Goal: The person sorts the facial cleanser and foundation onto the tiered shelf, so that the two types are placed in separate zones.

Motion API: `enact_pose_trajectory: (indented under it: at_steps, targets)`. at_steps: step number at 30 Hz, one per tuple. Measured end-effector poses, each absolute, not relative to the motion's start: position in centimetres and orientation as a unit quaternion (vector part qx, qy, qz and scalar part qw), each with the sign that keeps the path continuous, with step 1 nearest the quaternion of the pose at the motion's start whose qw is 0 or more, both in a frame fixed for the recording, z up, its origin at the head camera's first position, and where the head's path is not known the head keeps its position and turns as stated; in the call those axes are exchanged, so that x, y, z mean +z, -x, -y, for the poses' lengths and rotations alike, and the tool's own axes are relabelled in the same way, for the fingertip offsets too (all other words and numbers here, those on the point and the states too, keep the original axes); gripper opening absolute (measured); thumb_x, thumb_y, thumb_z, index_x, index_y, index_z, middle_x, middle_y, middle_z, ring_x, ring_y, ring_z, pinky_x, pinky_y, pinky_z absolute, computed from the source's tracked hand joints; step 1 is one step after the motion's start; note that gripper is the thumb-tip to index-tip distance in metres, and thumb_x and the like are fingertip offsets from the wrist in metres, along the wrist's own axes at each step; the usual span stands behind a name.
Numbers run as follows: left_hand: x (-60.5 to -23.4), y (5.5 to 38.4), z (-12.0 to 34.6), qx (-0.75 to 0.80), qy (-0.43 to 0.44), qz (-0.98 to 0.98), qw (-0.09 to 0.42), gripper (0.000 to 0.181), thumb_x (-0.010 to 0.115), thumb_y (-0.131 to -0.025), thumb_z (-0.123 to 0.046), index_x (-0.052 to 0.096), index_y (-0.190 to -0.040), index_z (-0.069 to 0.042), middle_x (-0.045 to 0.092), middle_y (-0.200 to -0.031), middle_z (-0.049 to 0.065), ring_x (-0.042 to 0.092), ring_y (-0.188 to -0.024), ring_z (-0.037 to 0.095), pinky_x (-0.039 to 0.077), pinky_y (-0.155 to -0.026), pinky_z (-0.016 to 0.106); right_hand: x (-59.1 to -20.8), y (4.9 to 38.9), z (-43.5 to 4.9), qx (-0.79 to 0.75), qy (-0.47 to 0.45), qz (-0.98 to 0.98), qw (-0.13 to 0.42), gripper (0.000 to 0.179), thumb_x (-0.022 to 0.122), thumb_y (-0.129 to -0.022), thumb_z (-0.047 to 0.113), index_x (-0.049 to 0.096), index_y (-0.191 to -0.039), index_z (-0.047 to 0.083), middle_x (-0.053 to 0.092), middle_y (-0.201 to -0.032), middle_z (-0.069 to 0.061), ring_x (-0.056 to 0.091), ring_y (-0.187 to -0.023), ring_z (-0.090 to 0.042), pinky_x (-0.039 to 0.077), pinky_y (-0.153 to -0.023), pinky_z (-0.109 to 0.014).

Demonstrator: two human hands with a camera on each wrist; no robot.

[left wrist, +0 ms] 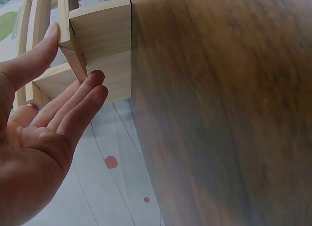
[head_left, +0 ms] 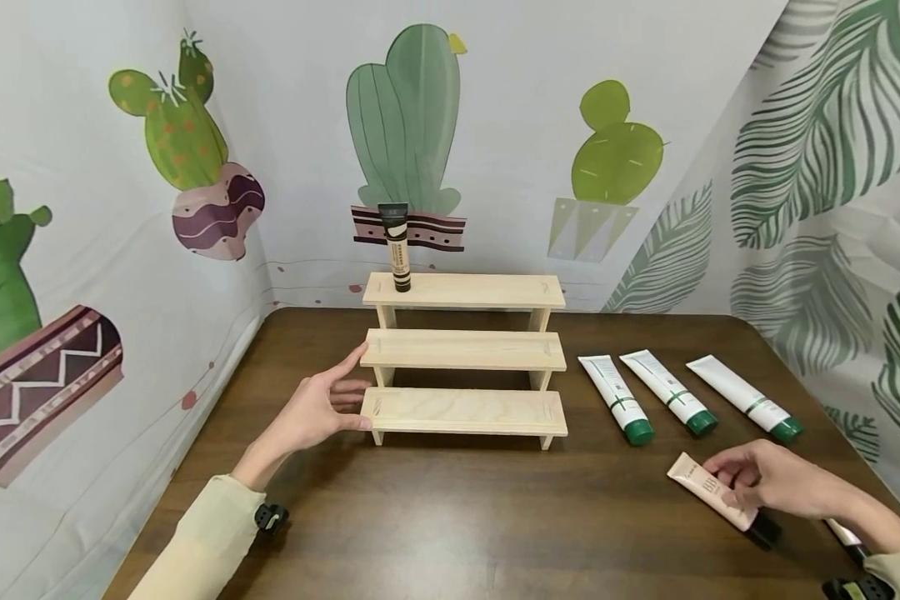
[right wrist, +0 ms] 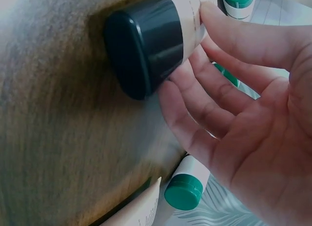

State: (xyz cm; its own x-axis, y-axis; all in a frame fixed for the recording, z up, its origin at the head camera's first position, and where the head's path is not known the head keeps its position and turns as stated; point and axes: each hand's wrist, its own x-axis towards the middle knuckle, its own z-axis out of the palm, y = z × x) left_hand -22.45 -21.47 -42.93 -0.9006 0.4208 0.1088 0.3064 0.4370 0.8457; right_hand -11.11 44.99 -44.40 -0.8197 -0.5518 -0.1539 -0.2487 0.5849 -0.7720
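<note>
A three-tier wooden stand is centred on the table. My left hand rests against its left end, fingers mostly straight; the thumb touches the lowest tier and a fingertip reaches the middle one. In the left wrist view, fingers lie along the stand's side panel. My right hand pinches a beige BB cream tube between thumb and fingers, close over the table at right. Its black cap points toward me. On the top tier, a black-and-beige tube stands upright at the left.
White tubes with green caps lie right of the stand. Another tube with a dark cap lies partly hidden under my right wrist. Cactus-print cloth hangs behind the brown table.
</note>
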Motion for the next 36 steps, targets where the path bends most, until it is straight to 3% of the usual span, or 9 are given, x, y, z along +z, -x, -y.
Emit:
enact_pose_trajectory:
  at_steps: [10, 16, 23, 36]
  targets:
    - [-42.8, 22.2, 21.3, 0.491, -0.205, -0.844, 0.065, 0.118, 0.095, -0.075, 0.0, 0.03, -0.168, -0.03, 0.068, -0.13, 0.027, 0.072, -0.111, 0.034, 0.061, -0.095, 0.044, -43.6, 11.1, -44.4, -0.371, 0.216, -0.882, 0.195, 0.026, 0.075, -0.091, -0.008, 0.065, -0.11, -0.021, 0.075, -0.097, -0.002, 0.065, -0.084, -0.001, 0.058, -0.064, -0.023]
    - [-42.7, 22.2, 21.4, 0.487, -0.206, -0.846, 0.064, 0.118, 0.095, -0.075, -0.001, 0.029, -0.168, -0.031, 0.068, -0.131, 0.027, 0.072, -0.112, 0.034, 0.061, -0.096, 0.045, -43.1, 11.2, -43.7, -0.38, 0.218, -0.88, 0.185, 0.025, 0.071, -0.089, -0.013, 0.065, -0.112, -0.021, 0.076, -0.096, -0.003, 0.071, -0.081, -0.006, 0.062, -0.065, -0.025]
    - [-42.7, 22.2, 21.4, 0.487, -0.201, -0.847, 0.068, 0.118, 0.095, -0.076, -0.001, 0.029, -0.168, -0.032, 0.068, -0.131, 0.026, 0.072, -0.112, 0.034, 0.061, -0.096, 0.045, -42.8, 10.9, -42.5, -0.347, 0.225, -0.902, 0.125, 0.021, 0.075, -0.089, -0.01, 0.07, -0.109, -0.013, 0.074, -0.092, 0.004, 0.068, -0.078, -0.004, 0.059, -0.06, -0.025]
    - [-42.9, 22.1, 21.4, 0.493, -0.208, -0.843, 0.059, 0.118, 0.094, -0.075, 0.001, 0.028, -0.169, -0.027, 0.067, -0.13, 0.029, 0.072, -0.111, 0.037, 0.061, -0.095, 0.046, -40.8, 10.8, -39.2, -0.345, 0.191, -0.918, 0.043, 0.033, 0.081, -0.09, -0.001, 0.07, -0.117, -0.016, 0.077, -0.097, -0.001, 0.069, -0.082, -0.003, 0.06, -0.062, -0.024]
